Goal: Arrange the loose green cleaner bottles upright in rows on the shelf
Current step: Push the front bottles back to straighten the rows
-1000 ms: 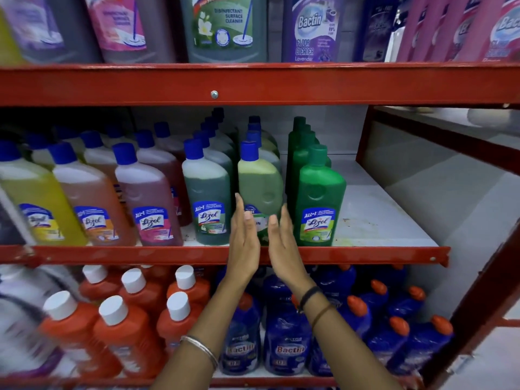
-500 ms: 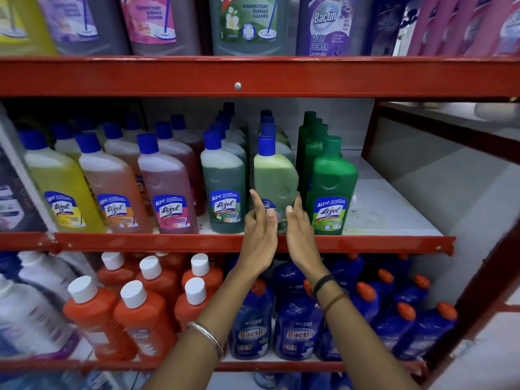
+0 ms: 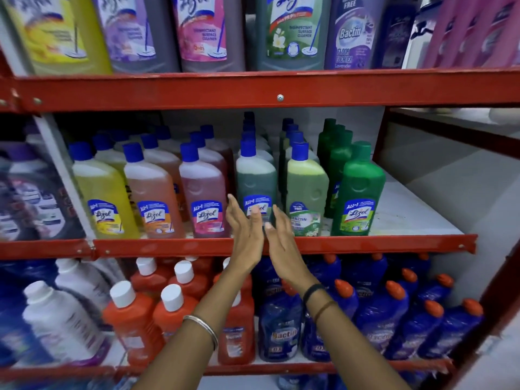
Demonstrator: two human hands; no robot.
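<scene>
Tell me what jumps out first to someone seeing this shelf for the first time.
Two open bare hands, the left hand and right hand, are raised palms facing each other in front of the middle shelf, holding nothing. Just behind them stand upright rows of cleaner, ending on the right in a solid green bottle with bare shelf beside it. Below, orange bottles with white caps crowd the lower shelf.

Middle shelf front row: six upright bottles, five blue-capped plus one solid green Lizol bottle, and two hands.
</scene>
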